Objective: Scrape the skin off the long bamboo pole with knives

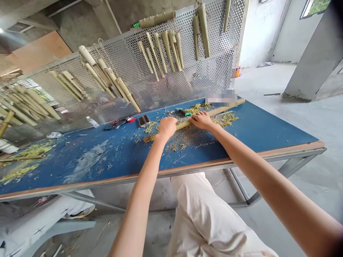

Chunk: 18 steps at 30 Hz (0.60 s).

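A long bamboo pole (218, 111) lies at a slant over the blue worktable (268, 132), its cut left end pointing toward me. My left hand (168, 127) is closed in a fist on the pole near that end; the undersides of its fingers are hidden. Further along, my right hand (201, 120) grips the pole from above, with its fingers bent over it. Curly yellow-green shavings (226, 119) are scattered around and behind the pole. Just beyond my right hand lies a tool with a green and black handle (184, 112).
Behind the table, a perforated metal panel (187, 80) carries several hanging bamboo pieces (171, 50). Left of the pole are dark tools (115, 123), red tape (130, 119) and a small white bottle (92, 122). More shavings (20, 173) cover the far left. Another person's leg (50, 214) shows below.
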Each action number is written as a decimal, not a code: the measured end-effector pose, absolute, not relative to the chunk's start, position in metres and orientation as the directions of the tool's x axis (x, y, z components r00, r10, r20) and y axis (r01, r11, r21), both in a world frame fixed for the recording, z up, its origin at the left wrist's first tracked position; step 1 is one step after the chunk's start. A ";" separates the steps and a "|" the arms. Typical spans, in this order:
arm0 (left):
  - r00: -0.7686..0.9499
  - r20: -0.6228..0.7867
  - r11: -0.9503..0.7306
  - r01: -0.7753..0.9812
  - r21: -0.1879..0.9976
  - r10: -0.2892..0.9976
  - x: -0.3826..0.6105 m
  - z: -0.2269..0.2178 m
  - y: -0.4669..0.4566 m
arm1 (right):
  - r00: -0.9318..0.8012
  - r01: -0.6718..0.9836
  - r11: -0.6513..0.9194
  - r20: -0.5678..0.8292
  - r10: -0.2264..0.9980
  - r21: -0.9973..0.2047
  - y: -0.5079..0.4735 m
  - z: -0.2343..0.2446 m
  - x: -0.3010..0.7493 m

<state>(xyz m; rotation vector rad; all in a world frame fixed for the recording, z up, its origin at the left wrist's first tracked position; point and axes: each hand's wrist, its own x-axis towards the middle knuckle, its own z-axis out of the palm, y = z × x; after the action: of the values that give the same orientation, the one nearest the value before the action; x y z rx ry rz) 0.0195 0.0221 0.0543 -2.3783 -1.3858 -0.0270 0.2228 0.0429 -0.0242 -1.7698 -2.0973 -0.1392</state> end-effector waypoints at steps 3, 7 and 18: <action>0.524 0.220 -0.449 0.836 -0.315 0.823 0.028 0.047 0.024 | -0.129 0.964 0.203 0.369 0.920 -0.171 0.046 -0.027 0.223; 0.545 0.228 -0.482 0.831 -0.278 0.807 0.030 0.047 0.025 | -0.133 0.965 0.205 0.369 0.920 -0.165 0.046 -0.028 0.225; 0.526 0.221 -0.469 0.842 -0.266 0.821 0.023 0.050 0.023 | -0.115 0.967 0.187 0.355 0.928 -0.176 0.043 -0.024 0.221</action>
<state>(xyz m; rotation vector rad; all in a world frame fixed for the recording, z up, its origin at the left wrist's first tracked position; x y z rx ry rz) 0.0229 0.0226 0.0501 -2.4292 -1.3776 -0.0882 0.2211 0.0429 -0.0236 -1.7806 -2.0867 -0.1389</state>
